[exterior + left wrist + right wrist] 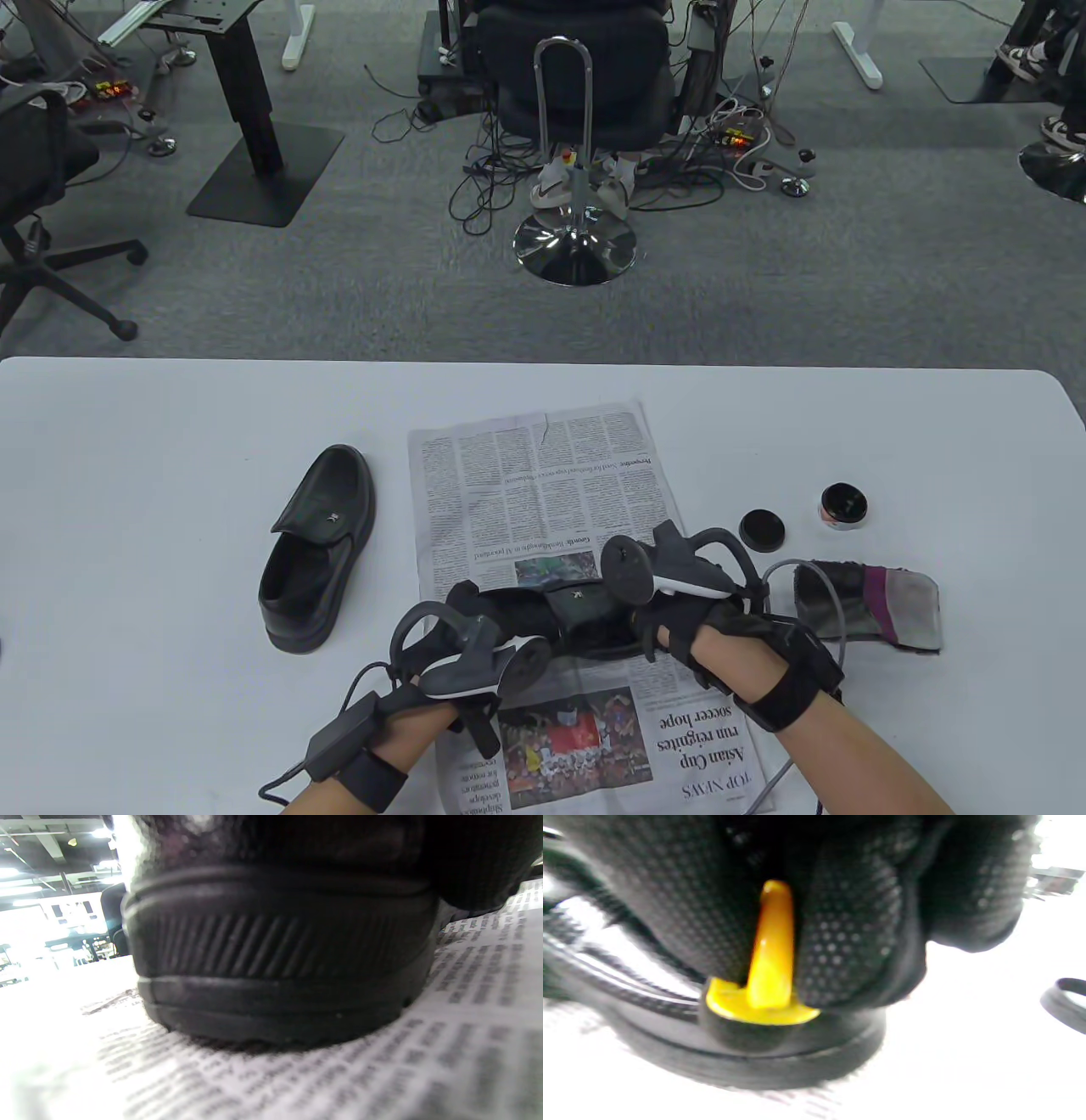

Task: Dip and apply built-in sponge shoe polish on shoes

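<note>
Pressing sponge applicator point(768, 984) on shoe point(755, 1056), right hand point(721, 628)

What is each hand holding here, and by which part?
The right hand pinches the sponge applicator by its yellow handle. The left hand steadies the shoe on the newspaper; exact grip hidden.

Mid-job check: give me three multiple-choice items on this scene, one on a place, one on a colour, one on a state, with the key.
1. Where does the spare shoe lie?
A. left of the newspaper
B. on the newspaper
C. beside the cloth

2. What colour is the sponge handle pinched by the right hand?
A. red
B. yellow
C. white

3. How is the polish tin?
A. closed
B. tipped over
C. open, with the lid beside it

Key: 1 A, it rests on bare table left of the paper. 2 B, the right wrist view shows yellow. 3 C, the lid lies apart on the table.
</note>
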A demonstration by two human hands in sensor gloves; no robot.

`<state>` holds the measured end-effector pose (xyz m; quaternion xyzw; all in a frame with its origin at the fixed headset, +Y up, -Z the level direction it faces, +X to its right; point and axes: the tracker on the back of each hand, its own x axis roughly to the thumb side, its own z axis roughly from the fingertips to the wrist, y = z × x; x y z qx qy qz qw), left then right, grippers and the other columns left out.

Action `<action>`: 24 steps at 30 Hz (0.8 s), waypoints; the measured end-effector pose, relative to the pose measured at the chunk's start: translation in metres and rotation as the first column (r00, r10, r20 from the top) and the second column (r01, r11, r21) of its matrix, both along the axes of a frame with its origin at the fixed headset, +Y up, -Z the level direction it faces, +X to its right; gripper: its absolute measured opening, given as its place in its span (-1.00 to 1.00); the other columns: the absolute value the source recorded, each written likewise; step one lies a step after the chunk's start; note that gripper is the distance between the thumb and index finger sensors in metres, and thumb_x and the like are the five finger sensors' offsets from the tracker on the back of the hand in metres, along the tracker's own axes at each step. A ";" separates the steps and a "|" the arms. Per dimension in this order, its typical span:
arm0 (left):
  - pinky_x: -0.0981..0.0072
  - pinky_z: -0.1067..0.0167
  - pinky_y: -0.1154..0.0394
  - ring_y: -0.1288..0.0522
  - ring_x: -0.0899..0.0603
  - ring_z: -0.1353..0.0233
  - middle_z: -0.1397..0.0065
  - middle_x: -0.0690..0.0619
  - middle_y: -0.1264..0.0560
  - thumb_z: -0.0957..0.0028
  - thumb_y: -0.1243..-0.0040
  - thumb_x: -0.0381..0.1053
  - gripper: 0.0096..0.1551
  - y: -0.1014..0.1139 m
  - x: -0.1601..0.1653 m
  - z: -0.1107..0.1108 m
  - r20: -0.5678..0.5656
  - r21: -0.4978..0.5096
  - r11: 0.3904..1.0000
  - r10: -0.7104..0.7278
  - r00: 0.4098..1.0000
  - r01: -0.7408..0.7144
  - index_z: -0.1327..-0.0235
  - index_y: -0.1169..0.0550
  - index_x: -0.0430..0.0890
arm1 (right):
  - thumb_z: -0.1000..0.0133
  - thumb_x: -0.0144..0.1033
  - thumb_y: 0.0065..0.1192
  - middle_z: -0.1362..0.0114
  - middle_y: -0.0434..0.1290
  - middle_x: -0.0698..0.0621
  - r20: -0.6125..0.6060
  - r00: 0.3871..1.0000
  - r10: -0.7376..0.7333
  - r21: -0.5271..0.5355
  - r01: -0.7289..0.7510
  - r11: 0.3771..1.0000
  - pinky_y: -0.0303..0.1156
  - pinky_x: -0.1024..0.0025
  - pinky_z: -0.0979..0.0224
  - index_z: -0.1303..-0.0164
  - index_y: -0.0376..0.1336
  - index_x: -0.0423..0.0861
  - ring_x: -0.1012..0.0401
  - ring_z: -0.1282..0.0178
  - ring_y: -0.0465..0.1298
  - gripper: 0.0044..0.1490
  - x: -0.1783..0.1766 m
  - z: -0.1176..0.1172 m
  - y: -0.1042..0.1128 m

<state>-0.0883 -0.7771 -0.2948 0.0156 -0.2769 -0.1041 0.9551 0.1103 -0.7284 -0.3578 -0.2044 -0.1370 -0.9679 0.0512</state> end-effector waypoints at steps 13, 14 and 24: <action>-0.24 -0.38 -0.36 -0.60 0.06 0.17 0.39 0.31 -0.65 0.20 -0.31 0.45 -0.67 0.000 0.000 0.000 0.004 0.001 1.000 0.002 1.000 -0.002 0.32 -0.64 0.30 | 0.20 -0.20 0.59 0.06 0.67 -0.06 -0.147 0.824 -0.547 0.002 0.554 0.833 0.75 0.14 0.03 0.03 0.55 -0.03 0.20 0.36 0.81 -0.48 -0.015 0.011 -0.009; -0.24 -0.38 -0.36 -0.60 0.06 0.17 0.39 0.31 -0.65 0.20 -0.31 0.45 -0.67 0.000 0.000 0.000 0.004 0.001 1.000 0.002 1.000 -0.002 0.32 -0.64 0.30 | 0.20 -0.21 0.59 0.06 0.67 -0.07 -0.134 0.797 -0.589 -0.065 0.586 0.808 0.75 0.13 0.03 0.03 0.55 -0.04 0.19 0.36 0.80 -0.48 -0.015 0.010 -0.008; -0.24 -0.38 -0.37 -0.60 0.06 0.17 0.39 0.31 -0.65 0.20 -0.31 0.46 -0.67 0.000 0.000 0.000 -0.001 -0.001 1.000 0.003 1.000 -0.003 0.32 -0.65 0.30 | 0.18 -0.18 0.57 0.05 0.66 -0.07 -0.113 0.799 -0.590 -0.234 0.556 0.797 0.74 0.15 0.02 -0.02 0.53 -0.07 0.21 0.36 0.80 -0.45 -0.010 0.009 -0.002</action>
